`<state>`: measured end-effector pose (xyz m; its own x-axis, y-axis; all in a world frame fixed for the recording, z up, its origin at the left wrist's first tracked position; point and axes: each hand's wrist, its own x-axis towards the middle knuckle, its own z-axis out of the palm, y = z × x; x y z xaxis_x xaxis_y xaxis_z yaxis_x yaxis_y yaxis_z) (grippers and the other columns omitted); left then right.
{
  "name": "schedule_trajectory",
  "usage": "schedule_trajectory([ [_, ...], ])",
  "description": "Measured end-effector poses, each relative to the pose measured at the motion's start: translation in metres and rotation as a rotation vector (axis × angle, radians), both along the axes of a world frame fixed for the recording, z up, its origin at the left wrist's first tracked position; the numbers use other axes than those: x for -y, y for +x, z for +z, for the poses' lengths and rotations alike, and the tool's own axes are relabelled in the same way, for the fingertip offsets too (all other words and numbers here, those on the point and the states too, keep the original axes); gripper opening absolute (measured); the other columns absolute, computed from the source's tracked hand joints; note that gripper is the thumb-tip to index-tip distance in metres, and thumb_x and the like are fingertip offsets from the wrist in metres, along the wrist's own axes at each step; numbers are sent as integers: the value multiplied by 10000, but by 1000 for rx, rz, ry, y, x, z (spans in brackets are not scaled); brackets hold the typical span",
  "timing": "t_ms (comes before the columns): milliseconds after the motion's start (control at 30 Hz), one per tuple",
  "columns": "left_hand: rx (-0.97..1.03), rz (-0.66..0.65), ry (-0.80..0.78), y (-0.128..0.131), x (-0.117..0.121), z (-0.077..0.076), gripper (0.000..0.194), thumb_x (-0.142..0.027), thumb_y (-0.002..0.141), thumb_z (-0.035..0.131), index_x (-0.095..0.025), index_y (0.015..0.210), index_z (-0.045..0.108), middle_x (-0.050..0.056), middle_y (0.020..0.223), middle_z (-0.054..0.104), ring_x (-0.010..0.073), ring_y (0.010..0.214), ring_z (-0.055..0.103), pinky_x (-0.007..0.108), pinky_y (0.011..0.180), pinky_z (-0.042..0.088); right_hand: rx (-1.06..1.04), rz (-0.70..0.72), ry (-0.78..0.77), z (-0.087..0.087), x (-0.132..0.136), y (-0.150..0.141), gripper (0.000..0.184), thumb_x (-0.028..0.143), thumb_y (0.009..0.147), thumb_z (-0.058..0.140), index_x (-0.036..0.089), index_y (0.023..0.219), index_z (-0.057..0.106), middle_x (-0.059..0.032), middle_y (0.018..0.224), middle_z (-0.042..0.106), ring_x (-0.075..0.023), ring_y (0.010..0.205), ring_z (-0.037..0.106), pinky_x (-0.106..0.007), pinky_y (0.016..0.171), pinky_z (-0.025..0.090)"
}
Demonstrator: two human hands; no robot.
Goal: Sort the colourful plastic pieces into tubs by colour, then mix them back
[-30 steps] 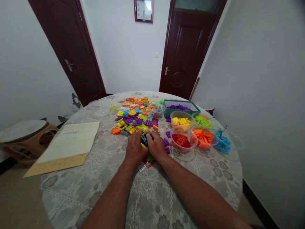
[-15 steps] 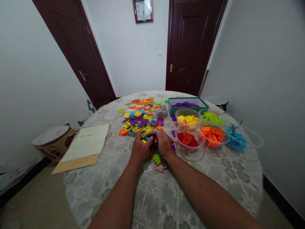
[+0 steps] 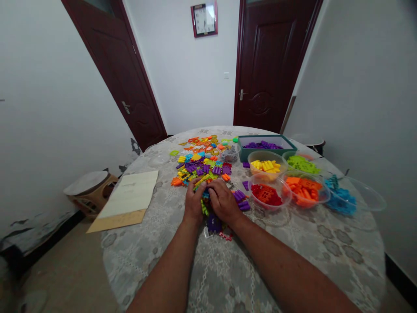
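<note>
My left hand (image 3: 194,203) and my right hand (image 3: 224,201) are close together over the near end of a pile of plastic building pieces (image 3: 195,167). Both have curled fingers closed around small interlocking pieces, mostly covered by the hands. Below them a dark purple piece (image 3: 214,222) shows between the wrists. A pink-red notched piece (image 3: 226,236) and a clear piece (image 3: 207,233) lie on the cloth just nearer. Beside my right hand are purple ribbed pieces (image 3: 241,201).
Right of the pile stand clear bowls of red (image 3: 265,194), yellow (image 3: 265,166), orange (image 3: 301,190), green (image 3: 302,163) and blue pieces (image 3: 340,198). Behind them is a teal-edged box (image 3: 289,148) holding purple pieces. A paper sheet (image 3: 130,191) lies at the table's left edge.
The view has shifted, moving the scene slightly right. Both hands are closer together; the green piece below them is now covered, a purple one shows there, and more purple pieces appear beside the right hand.
</note>
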<state>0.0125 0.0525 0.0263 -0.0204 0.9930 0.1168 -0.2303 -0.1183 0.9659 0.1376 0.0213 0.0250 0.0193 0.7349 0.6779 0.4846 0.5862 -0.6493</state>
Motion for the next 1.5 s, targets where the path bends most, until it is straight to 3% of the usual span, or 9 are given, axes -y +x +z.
schedule_trajectory([
  [200,232,-65,-133,0,1,4,541,-431,706,845,-210,1134,601,-7,930,708,188,834,707,334,802,552,-26,6,32,1,3,1,227,212,1043,505,234,1154,702,-105,1171,688,-231,1142,637,-424,1065,521],
  [400,465,-189,-160,1,2,6,444,-319,724,862,-201,1075,616,-12,918,703,148,795,694,281,771,549,51,-22,102,-2,3,2,236,245,1051,535,240,1218,702,-107,1223,731,-244,1186,653,-467,1106,504],
  [667,676,-231,-264,-1,-1,4,325,-185,671,830,-187,937,643,-7,830,716,141,678,692,243,641,559,107,-4,152,4,11,-4,242,241,1044,568,250,1242,707,-80,1232,756,-259,1177,640,-483,1093,491],
  [867,689,-351,-475,-17,-6,8,201,-216,775,717,-144,961,696,40,722,729,127,440,570,196,340,345,-137,-138,5,-1,4,4,298,301,1058,498,226,1256,708,-99,1250,739,-245,1206,651,-448,1099,491],
  [1033,688,-409,-563,-28,-11,11,148,-211,837,632,-106,918,697,104,721,750,170,495,651,193,332,380,-248,-250,-117,2,-8,17,318,344,1026,509,194,1206,724,-104,1194,747,-244,1124,682,-415,1039,518],
  [1300,635,-603,-659,-25,-8,12,192,-206,876,619,-82,979,723,126,742,773,196,481,672,225,319,434,-171,-135,-120,17,-2,13,282,317,994,564,233,1179,759,-65,1149,775,-222,1078,704,-355,995,530],
  [1500,625,-624,-635,-23,-5,16,209,-223,913,575,-76,944,721,171,779,776,192,502,673,210,325,422,-383,-255,-223,20,-4,12,282,384,958,584,215,1090,768,-44,1019,796,-221,958,721,-337,894,560],
])
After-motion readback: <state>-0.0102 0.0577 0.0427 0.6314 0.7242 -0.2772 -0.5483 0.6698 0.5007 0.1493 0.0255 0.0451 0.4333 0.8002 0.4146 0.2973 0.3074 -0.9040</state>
